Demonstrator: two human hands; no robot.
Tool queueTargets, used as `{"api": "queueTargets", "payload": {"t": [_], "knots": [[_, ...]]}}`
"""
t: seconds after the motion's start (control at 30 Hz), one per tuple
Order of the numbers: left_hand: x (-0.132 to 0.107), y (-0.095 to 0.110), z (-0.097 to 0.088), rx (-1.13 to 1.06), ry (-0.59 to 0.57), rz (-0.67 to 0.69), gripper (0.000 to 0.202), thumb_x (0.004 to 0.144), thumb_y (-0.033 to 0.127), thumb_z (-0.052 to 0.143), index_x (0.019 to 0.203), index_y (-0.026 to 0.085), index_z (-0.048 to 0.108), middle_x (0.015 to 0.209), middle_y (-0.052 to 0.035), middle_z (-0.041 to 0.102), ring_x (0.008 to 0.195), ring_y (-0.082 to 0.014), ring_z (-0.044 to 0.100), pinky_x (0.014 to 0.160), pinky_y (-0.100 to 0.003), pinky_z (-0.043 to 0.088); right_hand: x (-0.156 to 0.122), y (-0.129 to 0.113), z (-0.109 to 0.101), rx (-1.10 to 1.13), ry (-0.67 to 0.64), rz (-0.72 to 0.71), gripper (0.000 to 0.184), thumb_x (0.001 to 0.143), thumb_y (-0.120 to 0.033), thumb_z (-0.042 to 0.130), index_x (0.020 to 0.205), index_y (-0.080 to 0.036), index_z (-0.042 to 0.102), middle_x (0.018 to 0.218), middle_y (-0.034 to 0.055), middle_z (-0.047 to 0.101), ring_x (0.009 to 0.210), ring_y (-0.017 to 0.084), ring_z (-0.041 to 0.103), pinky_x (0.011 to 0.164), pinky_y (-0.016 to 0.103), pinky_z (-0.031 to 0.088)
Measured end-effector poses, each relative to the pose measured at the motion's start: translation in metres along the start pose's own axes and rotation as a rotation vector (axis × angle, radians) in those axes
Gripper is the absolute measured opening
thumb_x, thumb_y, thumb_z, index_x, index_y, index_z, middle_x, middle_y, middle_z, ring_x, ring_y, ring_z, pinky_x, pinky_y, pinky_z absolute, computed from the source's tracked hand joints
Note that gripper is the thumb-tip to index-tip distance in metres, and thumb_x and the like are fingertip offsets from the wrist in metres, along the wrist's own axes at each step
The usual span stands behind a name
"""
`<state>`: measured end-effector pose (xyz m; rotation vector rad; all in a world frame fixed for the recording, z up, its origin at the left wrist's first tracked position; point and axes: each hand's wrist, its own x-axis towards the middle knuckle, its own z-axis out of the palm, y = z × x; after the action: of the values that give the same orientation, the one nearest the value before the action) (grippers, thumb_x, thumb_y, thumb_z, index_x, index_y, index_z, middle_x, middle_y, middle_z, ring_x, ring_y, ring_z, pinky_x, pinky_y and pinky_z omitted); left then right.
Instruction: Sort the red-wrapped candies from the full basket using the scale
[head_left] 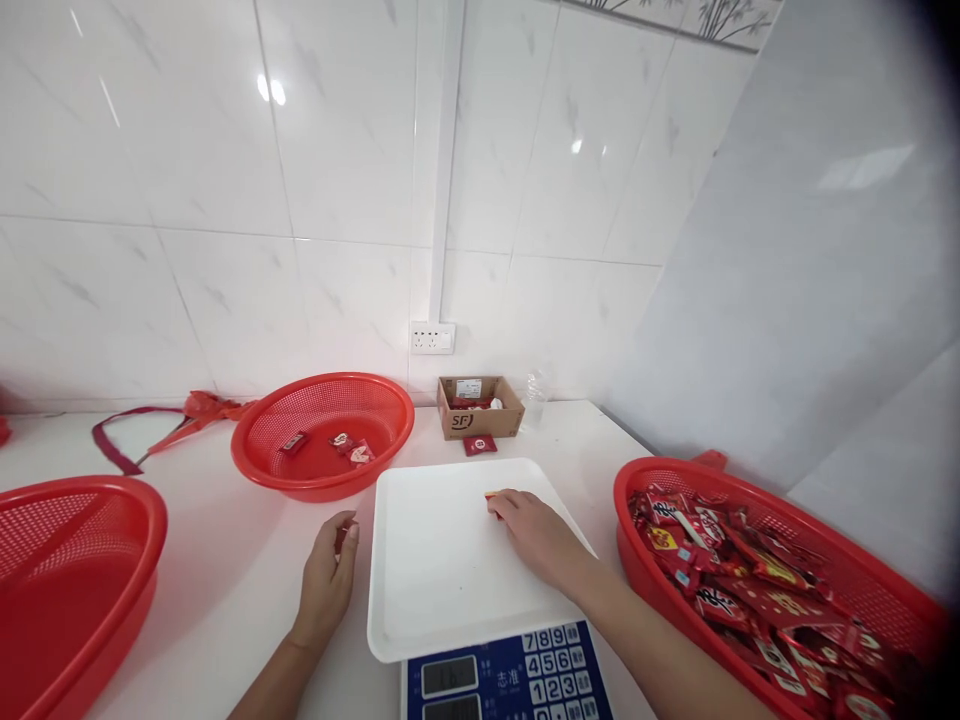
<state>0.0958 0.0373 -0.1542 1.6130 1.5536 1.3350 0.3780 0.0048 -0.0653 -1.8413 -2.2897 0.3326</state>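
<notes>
My right hand [534, 532] rests on the white scale tray [435, 570], fingers curled over a small red and yellow candy packet [491, 496] that peeks out at the fingertips. My left hand [328, 578] lies on the white table just left of the tray, fingers closed round something small and red that I can hardly see. The scale's blue keypad and display [506, 680] sit below the tray. A red basket full of red candy packets [757, 590] stands at my right.
A red basket [322, 432] behind the tray holds three packets. Another red basket [67, 570] stands at the left edge. A small cardboard box [480, 407] and a loose red packet [480, 445] sit by the tiled wall, red bag straps [172, 425] further left.
</notes>
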Motion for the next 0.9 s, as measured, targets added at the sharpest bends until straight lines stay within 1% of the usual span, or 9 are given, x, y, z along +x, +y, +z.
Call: {"api": "queueTargets", "payload": {"t": [0.13, 0.23, 0.37, 0.43, 0.53, 0.6, 0.73, 0.83, 0.9], "knots": [[0.002, 0.001, -0.002, -0.041, -0.027, -0.023, 0.044, 0.083, 0.055, 0.041, 0.105, 0.019, 0.054, 0.092, -0.0066, 0.062, 0.082, -0.0233, 0.062, 0.073, -0.039, 0.052, 0.0, -0.012, -0.012, 0.035, -0.037, 0.059, 0.03, 0.091, -0.016, 0.032, 0.111, -0.019, 0.055, 0.103, 0.0095, 0.064, 0.093, 0.024, 0.058, 0.077, 0.033, 0.042], [0.002, 0.0, -0.003, -0.084, -0.04, -0.008, 0.041, 0.084, 0.053, 0.043, 0.104, 0.019, 0.055, 0.087, -0.0052, 0.062, 0.077, -0.0221, 0.062, 0.071, -0.038, 0.052, 0.004, -0.026, -0.025, 0.092, -0.094, 0.076, 0.031, 0.089, -0.022, 0.04, 0.117, -0.022, 0.052, 0.094, 0.0076, 0.066, 0.083, 0.023, 0.06, 0.068, 0.031, 0.042], [0.002, -0.001, -0.001, -0.108, -0.058, 0.009, 0.039, 0.083, 0.052, 0.044, 0.101, 0.019, 0.057, 0.087, -0.0048, 0.063, 0.076, -0.021, 0.063, 0.072, -0.037, 0.053, 0.027, -0.056, -0.041, 0.203, -0.146, 0.024, 0.035, 0.088, -0.028, 0.045, 0.122, -0.025, 0.051, 0.082, 0.0028, 0.067, 0.076, 0.019, 0.062, 0.063, 0.028, 0.044], [0.002, -0.001, -0.001, -0.111, -0.067, 0.012, 0.039, 0.083, 0.052, 0.044, 0.1, 0.019, 0.058, 0.086, -0.0045, 0.063, 0.074, -0.0205, 0.063, 0.071, -0.037, 0.053, 0.045, -0.073, -0.05, 0.321, -0.044, -0.024, 0.044, 0.091, -0.032, 0.041, 0.135, -0.027, 0.038, 0.096, 0.003, 0.067, 0.084, 0.017, 0.062, 0.071, 0.029, 0.047], [0.0, 0.0, -0.003, -0.107, -0.075, 0.011, 0.038, 0.084, 0.051, 0.044, 0.101, 0.02, 0.057, 0.084, -0.0037, 0.063, 0.071, -0.0196, 0.062, 0.069, -0.036, 0.053, 0.064, -0.094, -0.061, 0.635, 0.265, -0.115, 0.064, 0.088, -0.037, 0.05, 0.144, -0.026, 0.02, 0.129, 0.0107, 0.053, 0.101, 0.018, 0.059, 0.086, 0.035, 0.046], [0.0, 0.002, -0.004, -0.098, -0.071, 0.008, 0.038, 0.084, 0.051, 0.043, 0.102, 0.02, 0.056, 0.085, -0.0036, 0.063, 0.07, -0.0191, 0.062, 0.069, -0.035, 0.053, 0.063, -0.101, -0.066, 0.715, 0.333, -0.185, 0.07, 0.087, -0.038, 0.051, 0.145, -0.027, 0.013, 0.137, 0.012, 0.044, 0.105, 0.018, 0.058, 0.089, 0.037, 0.047], [0.0, 0.006, -0.007, -0.083, -0.063, 0.002, 0.038, 0.083, 0.052, 0.043, 0.101, 0.021, 0.056, 0.085, -0.0036, 0.064, 0.069, -0.0188, 0.062, 0.067, -0.034, 0.053, 0.031, -0.086, -0.058, 0.518, 0.274, -0.199, 0.06, 0.087, -0.036, 0.049, 0.142, -0.031, 0.025, 0.138, 0.0078, 0.043, 0.112, 0.021, 0.054, 0.088, 0.04, 0.048], [0.001, 0.007, -0.008, -0.089, -0.079, -0.018, 0.042, 0.081, 0.054, 0.041, 0.101, 0.019, 0.054, 0.084, -0.0046, 0.062, 0.067, -0.0189, 0.061, 0.067, -0.035, 0.053, -0.002, -0.049, -0.046, 0.295, 0.255, -0.126, 0.054, 0.088, -0.033, 0.047, 0.14, -0.028, 0.032, 0.14, 0.0069, 0.042, 0.122, 0.023, 0.046, 0.098, 0.045, 0.042], [0.001, 0.007, -0.007, -0.091, -0.098, -0.036, 0.045, 0.079, 0.055, 0.041, 0.102, 0.018, 0.053, 0.084, -0.0047, 0.062, 0.066, -0.0189, 0.06, 0.067, -0.035, 0.053, -0.027, -0.016, -0.043, 0.165, 0.252, 0.001, 0.053, 0.087, -0.031, 0.047, 0.139, -0.024, 0.034, 0.142, 0.0066, 0.04, 0.127, 0.022, 0.04, 0.105, 0.042, 0.035]]}}
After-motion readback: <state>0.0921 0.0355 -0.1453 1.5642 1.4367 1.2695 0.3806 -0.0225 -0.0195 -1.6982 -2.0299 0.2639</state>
